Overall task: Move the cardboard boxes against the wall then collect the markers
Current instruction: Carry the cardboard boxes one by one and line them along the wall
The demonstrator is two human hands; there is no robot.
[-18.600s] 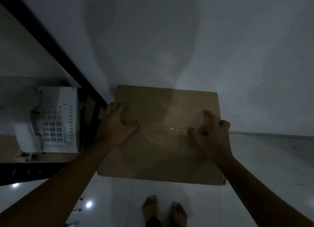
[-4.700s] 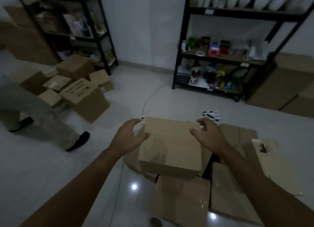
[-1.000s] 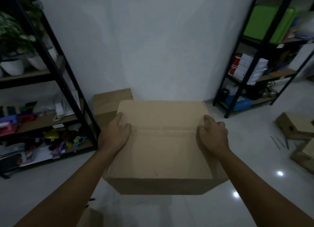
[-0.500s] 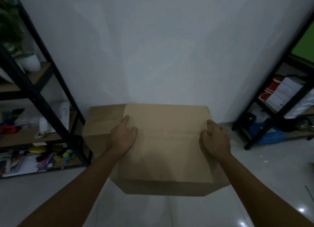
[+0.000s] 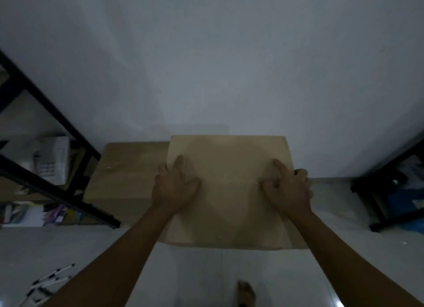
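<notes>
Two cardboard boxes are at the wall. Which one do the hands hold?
The right box: both the left hand and right hand grip its top. The left box is untouched.

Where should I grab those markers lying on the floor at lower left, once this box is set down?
Take the markers around mid-barrel, reaching down from above with the left hand. They lie flat, roughly parallel and close together on the floor, so a pinch across the barrels could probably gather several.

The wall point(image 5: 229, 65) closes the far side. A second cardboard box point(image 5: 124, 173) sits just left of the held cardboard box point(image 5: 229, 192), apparently touching, with black shelving point(image 5: 57, 169) beyond. Bare floor point(image 5: 332, 192) lies open to the right, before another rack point(image 5: 378, 192).
</notes>
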